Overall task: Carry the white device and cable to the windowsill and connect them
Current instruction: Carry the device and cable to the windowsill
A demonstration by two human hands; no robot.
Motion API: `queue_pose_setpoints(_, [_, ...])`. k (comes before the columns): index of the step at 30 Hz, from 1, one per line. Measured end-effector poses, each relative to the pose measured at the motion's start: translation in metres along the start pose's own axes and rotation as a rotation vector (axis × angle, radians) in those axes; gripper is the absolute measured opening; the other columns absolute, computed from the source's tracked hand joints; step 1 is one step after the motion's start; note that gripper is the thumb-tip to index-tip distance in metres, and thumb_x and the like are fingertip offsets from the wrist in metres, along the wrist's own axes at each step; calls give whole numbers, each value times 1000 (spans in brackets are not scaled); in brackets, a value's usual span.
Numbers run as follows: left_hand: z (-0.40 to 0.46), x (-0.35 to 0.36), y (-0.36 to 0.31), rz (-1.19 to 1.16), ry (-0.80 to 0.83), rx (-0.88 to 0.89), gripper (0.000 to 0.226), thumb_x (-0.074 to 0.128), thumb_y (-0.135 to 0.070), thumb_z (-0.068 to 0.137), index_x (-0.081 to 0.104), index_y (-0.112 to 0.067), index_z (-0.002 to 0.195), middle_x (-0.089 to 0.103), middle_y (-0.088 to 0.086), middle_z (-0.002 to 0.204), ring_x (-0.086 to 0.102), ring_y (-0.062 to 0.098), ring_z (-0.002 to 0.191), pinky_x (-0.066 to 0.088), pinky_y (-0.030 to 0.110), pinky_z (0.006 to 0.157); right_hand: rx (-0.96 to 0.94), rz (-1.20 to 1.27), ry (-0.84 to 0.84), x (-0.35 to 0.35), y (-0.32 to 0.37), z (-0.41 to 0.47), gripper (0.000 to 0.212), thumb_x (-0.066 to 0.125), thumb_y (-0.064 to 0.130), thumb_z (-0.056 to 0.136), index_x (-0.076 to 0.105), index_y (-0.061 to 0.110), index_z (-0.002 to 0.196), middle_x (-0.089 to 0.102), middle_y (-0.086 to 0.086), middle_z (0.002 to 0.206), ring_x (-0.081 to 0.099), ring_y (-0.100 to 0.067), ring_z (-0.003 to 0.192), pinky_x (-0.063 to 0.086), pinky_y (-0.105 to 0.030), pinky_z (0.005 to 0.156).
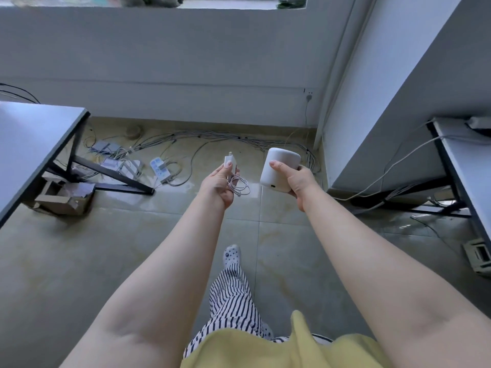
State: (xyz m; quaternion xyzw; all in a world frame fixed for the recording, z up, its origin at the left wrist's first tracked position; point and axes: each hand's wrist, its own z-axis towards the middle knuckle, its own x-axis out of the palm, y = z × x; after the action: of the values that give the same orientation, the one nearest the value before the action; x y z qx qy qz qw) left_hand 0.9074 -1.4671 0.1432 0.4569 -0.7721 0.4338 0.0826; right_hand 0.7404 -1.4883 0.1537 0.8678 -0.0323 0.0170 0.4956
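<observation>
Walking to the far windowsill: left hand pinches white plug-and-coiled cable, right hand wraps the smooth white cylindrical device; keep both level

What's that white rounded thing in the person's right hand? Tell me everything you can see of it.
The white device is a smooth, matte, plastic-looking cylinder with rounded edges. The right hand grips it around its side, thumb across the front, holding it in the air above the tiled floor, tilted with its domed end pointing up and away. Near the lower end facing the camera is a small dark port. Nothing is plugged into it; the cable stays apart, in the other hand.
</observation>
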Motion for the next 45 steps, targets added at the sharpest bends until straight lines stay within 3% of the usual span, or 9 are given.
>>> queue_pose_setpoints(5, [63, 35, -30, 20, 32, -31, 46, 54, -4, 93, 46, 3, 137, 58, 12, 84, 58, 17, 72, 55, 17, 47, -8, 4, -26, 23, 30, 63, 64, 79, 30, 72, 53, 6, 126, 63, -10, 114, 61, -23, 95, 53, -41, 94])
queue_pose_setpoints(11, [153, 80, -87, 37, 50, -47, 46, 55, -5, 92, 47, 4, 136, 59, 12, 86, 59, 17, 74, 55, 17, 46, -15, 5, -45, 73, 80, 154, 61, 78, 29, 73, 55, 6, 124, 64, -10, 112, 62, -22, 90, 51, -26, 65])
queue_pose_setpoints(16, [225, 112, -144, 81, 63, -64, 45, 55, -7, 93, 47, 1, 137, 59, 10, 86, 58, 15, 74, 56, 17, 47, -17, 15, -75, 114, 123, 220, 60, 78, 31, 73, 55, 8, 123, 63, -7, 110, 61, -22, 93, 53, -34, 83])
queue_pose_setpoints(21, [279, 143, -181, 82, 91, -59, 45, 52, -7, 95, 46, 1, 138, 58, 9, 85, 57, 14, 74, 55, 16, 46, -29, 11, -99, 144, 157, 271, 62, 80, 32, 71, 56, 8, 123, 65, -10, 119, 64, -26, 101, 53, -34, 83])
queue_pose_setpoints(25, [323, 164, -210, 54, 98, -57, 47, 53, -8, 94, 45, -1, 140, 59, 10, 85, 68, 12, 57, 56, 18, 48, -23, -7, -75, 165, 188, 312, 58, 78, 31, 74, 56, 8, 122, 65, -9, 114, 62, -24, 92, 48, -21, 56])
queue_pose_setpoints(30, [381, 198, -248, -13, 81, -29, 31, 55, -7, 93, 52, -7, 124, 66, 9, 76, 65, 13, 63, 55, 18, 45, -36, -5, -41, 193, 223, 374, 51, 79, 31, 72, 56, 12, 113, 65, -8, 111, 63, -26, 99, 53, -32, 80])
queue_pose_setpoints(34, [431, 233, -265, 29, 76, -16, 31, 55, -8, 93, 53, -6, 123, 60, 8, 85, 62, 14, 70, 57, 18, 49, -45, -17, -17, 210, 252, 434, 53, 80, 34, 70, 58, 12, 112, 66, -7, 111, 64, -28, 105, 52, -41, 95])
queue_pose_setpoints(38, [479, 273, -286, 33, 63, 3, 43, 56, -7, 93, 49, 1, 135, 61, 8, 86, 60, 14, 75, 57, 16, 51, -42, -34, 3, 221, 290, 493, 54, 80, 34, 71, 57, 12, 114, 65, -7, 110, 64, -26, 103, 53, -39, 93])
queue_pose_setpoints(45, [544, 332, -325, -18, 72, 28, 40, 56, -5, 93, 51, -1, 132, 60, 9, 84, 59, 15, 73, 56, 16, 52, -56, -60, 38, 237, 354, 575, 59, 80, 34, 71, 56, 10, 119, 65, -6, 112, 64, -25, 100, 54, -32, 78])
